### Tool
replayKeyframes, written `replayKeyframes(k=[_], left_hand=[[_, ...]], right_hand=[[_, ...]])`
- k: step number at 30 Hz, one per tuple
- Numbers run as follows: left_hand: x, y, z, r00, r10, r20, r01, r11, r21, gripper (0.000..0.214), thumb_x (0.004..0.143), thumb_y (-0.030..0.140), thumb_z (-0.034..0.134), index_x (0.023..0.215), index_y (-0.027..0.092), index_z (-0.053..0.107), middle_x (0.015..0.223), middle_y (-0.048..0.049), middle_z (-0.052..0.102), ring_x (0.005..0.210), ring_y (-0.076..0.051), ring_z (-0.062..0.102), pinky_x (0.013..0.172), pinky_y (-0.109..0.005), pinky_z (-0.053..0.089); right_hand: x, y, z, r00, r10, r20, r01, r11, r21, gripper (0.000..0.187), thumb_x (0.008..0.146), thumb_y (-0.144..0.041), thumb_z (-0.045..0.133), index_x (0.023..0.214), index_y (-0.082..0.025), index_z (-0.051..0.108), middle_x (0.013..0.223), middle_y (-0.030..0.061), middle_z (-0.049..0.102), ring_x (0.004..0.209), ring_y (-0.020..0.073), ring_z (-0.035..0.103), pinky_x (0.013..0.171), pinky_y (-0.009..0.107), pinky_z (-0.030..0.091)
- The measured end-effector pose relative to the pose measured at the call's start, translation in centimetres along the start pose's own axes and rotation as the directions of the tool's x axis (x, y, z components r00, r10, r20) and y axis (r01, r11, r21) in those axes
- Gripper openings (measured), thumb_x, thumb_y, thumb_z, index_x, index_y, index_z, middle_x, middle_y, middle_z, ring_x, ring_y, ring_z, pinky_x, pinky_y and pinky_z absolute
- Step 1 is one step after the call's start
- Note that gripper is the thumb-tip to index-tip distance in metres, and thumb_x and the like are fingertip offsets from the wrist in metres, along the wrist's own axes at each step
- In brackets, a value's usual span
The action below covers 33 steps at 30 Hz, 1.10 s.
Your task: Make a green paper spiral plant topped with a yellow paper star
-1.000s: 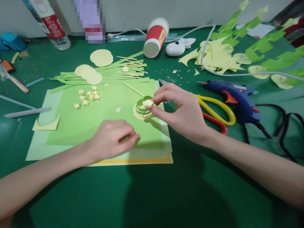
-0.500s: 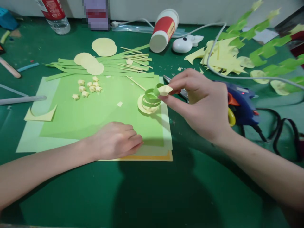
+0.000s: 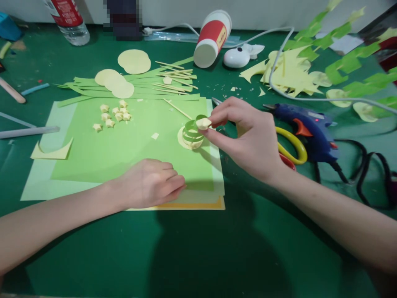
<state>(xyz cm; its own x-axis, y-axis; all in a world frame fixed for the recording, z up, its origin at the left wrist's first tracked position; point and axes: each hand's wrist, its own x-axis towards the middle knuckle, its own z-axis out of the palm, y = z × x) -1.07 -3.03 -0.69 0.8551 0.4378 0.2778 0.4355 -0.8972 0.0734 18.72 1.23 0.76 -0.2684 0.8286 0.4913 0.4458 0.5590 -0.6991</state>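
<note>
My right hand point(image 3: 248, 136) pinches a small pale yellow paper star point(image 3: 204, 123) fixed to the top of a green paper spiral point(image 3: 190, 130). The spiral rises from a yellow paper disc point(image 3: 189, 142) lying on the light green paper sheets point(image 3: 124, 145). My left hand point(image 3: 149, 184) rests on the near edge of those sheets, fingers curled loosely together, with nothing visible in them. Several small yellow paper stars point(image 3: 113, 115) lie in a cluster at the upper left of the sheet.
A blue glue gun point(image 3: 305, 126) and yellow-handled scissors point(image 3: 291, 145) lie just right of my right hand. Green strips, thin sticks point(image 3: 173, 78) and yellow paper circles point(image 3: 134, 61) lie behind the sheets. A tipped red paper cup point(image 3: 211, 39), a bottle point(image 3: 66, 18) and cables stand further back.
My right hand raised the star and stretched the spiral up and to the right, then lowered it back down toward the disc. My left hand stayed on the sheet's edge.
</note>
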Motion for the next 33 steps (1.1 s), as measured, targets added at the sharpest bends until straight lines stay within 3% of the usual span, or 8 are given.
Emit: replayKeyframes(k=[10,33], left_hand=[[0.13,0.16,-0.20,1.000,-0.005,0.022,0.005,1.000,0.011,0.033,0.089,0.022,0.044,0.057,0.017,0.050,0.049,0.0020,0.051,0.047,-0.011,0.043,0.045,-0.025,0.029],[0.26,-0.03,-0.24,1.000,-0.002,0.021,0.003,1.000,-0.024,0.031,0.087,0.021,0.047,0.057,0.016,0.052,0.049,0.0015,0.054,0.046,-0.011,0.045,0.044,-0.023,0.032]], right_hand=[[0.12,0.17,-0.13,1.000,-0.030,0.008,0.030,0.999,-0.024,0.009,0.073,-0.016,0.065,0.067,-0.022,0.062,0.070,0.0004,0.061,0.068,0.0130,0.056,0.058,0.028,0.046],[-0.08,0.42,-0.29,0.999,-0.052,0.002,0.052,0.999,0.003,0.005,0.071,-0.018,0.068,0.075,-0.020,0.066,0.074,0.0020,0.059,0.072,0.0134,0.056,0.063,0.029,0.047]])
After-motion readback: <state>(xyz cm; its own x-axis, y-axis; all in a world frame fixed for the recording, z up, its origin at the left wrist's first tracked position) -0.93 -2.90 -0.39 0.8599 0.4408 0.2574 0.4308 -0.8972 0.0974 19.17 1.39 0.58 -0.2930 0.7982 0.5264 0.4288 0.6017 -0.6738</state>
